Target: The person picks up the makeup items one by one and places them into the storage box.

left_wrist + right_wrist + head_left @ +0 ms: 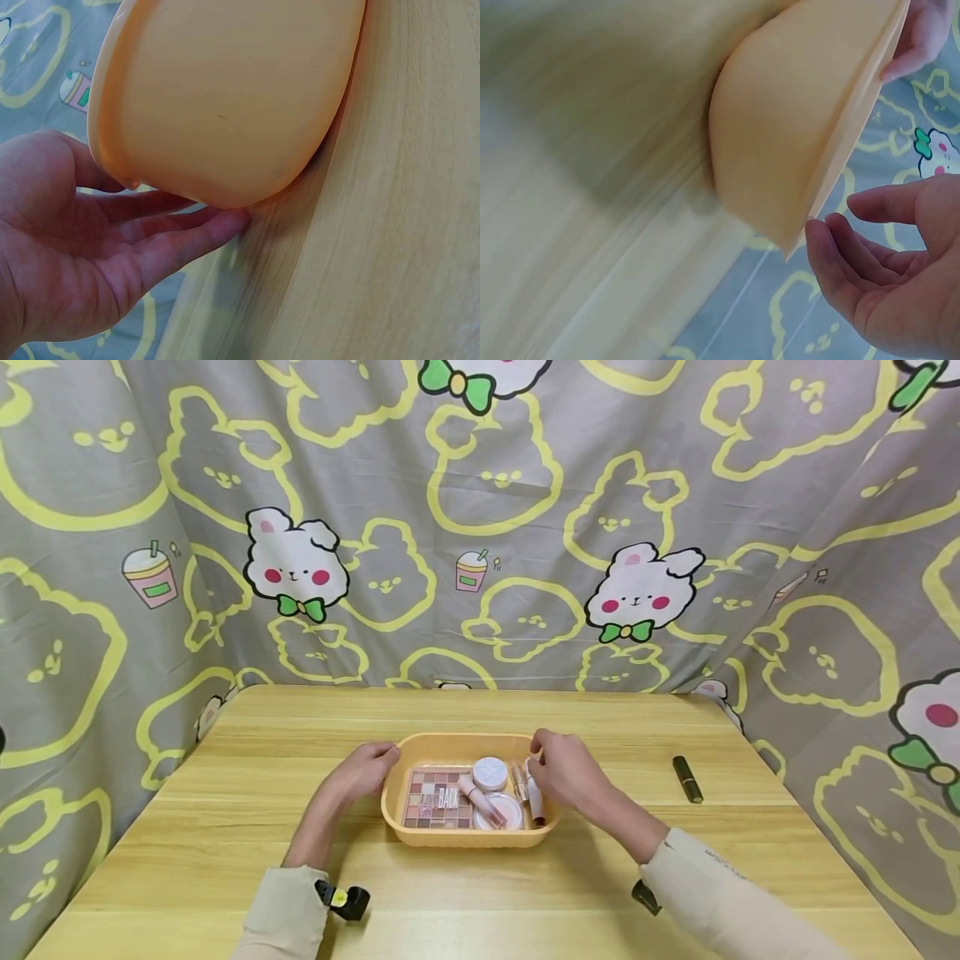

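Observation:
A pale orange plastic basket (472, 838) rests on the wooden table. Inside lie an eyeshadow palette (429, 814), a round white lidded case (490, 772), a round compact (514, 814), a pink lip gloss tube (480, 800) and slim tubes (535, 802) at the right end. My left hand (367, 771) holds the basket's left end, thumb at the rim and fingers (180, 244) against the outer wall below. At the other end is my right hand (885, 277), its loosely bent fingertips beside the rim corner and its thumb apart from them.
A dark, slim cosmetic tube (687, 779) lies on the table (600, 893) to the right of the basket. Grey curtains (510, 552) with cartoon prints hang behind and along both sides of the table.

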Tool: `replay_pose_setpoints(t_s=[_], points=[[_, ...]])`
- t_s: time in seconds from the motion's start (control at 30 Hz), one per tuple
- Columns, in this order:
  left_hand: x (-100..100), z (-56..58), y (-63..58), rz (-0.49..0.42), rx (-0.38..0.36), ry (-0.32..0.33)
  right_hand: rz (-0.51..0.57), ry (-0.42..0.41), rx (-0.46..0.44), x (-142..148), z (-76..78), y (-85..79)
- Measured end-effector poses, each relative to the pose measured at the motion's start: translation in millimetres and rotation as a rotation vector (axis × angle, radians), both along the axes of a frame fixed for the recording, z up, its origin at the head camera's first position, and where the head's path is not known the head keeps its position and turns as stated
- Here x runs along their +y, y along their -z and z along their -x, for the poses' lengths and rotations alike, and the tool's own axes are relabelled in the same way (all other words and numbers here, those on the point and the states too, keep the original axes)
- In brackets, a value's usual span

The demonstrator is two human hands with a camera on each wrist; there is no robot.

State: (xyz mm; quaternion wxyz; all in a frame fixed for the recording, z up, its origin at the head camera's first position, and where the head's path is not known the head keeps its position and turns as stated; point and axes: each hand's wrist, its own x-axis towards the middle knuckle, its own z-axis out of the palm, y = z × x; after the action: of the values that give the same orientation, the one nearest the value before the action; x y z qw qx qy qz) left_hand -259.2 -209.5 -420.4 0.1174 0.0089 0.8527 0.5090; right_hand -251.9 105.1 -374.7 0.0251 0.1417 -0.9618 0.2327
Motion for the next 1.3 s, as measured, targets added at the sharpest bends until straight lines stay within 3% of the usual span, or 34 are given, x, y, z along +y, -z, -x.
replay_pose_setpoints(t_s=[0.57,0.77,1.3], points=[[0,-1.6,0.2,-0.005,0.000,-0.001,-0.070,0.076,0.003,62,11.4,-9.3],[0,-0.9,0.9,-0.010,-0.008,-0.008,-0.099,0.117,0.018,89,17.9,-2.7],[1,-0.2,1.4,-0.020,-0.017,-0.012,-0.081,0.192,-0.053,151,29.5,14.3]])
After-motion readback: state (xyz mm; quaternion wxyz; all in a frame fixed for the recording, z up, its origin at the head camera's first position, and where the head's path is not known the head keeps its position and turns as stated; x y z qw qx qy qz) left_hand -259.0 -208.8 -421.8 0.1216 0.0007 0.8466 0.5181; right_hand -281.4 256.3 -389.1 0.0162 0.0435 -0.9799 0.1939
